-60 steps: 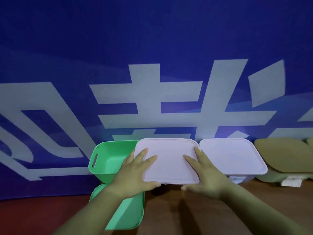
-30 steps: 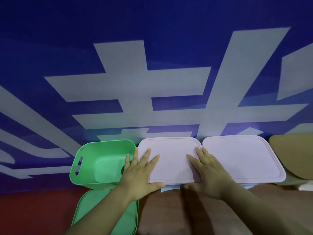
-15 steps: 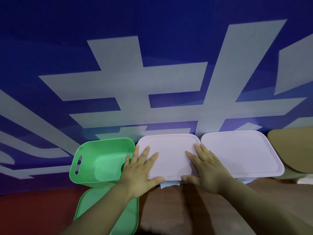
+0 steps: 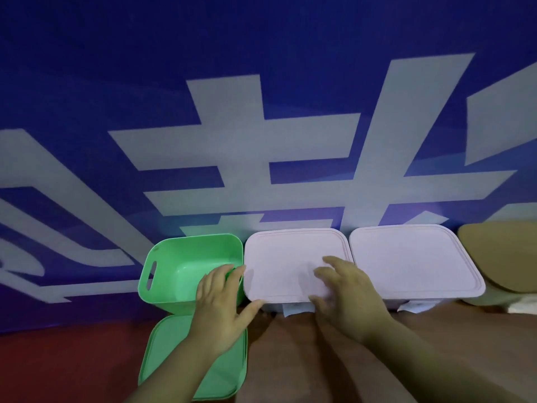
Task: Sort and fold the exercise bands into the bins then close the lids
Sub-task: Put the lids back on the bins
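Nearest to me, both forearms are reaching forward over the brown wooden table [image 4: 290,359]. A red surface [image 4: 58,367] is adjoining it on the left. A flat mint-green plastic lid [image 4: 162,353] with rounded corners is lying on the table under my left forearm, just in front of the open mint-green plastic bin [image 4: 151,271].

My left hand [image 4: 223,309] is spreading wide, fingers relaxed, holding nothing. Its fingertips are lying over the green bin's near right rim. The thumb is pointing at the near left corner of the pale pink square plastic lid [image 4: 279,266]; I cannot tell whether it is touching.

My right hand [image 4: 348,301] is showing blurred. Its fingers are curving loosely over the near right part of that pink lid, and the thumb is lying at the lid's front edge. It is gripping nothing that I can make out; contact with the lid cannot be judged.

The pink lid is sitting closed on its bin, between the green bin and a second pale pink plastic lid [image 4: 412,263], which is also sitting closed on a bin. A white paper tag [image 4: 293,309] is sticking out below the first lid's front edge. Further right, a tan rounded lid [image 4: 502,257] is being cut off by the frame edge. Behind the row, a blue banner [image 4: 261,82] with large white characters is filling the background.
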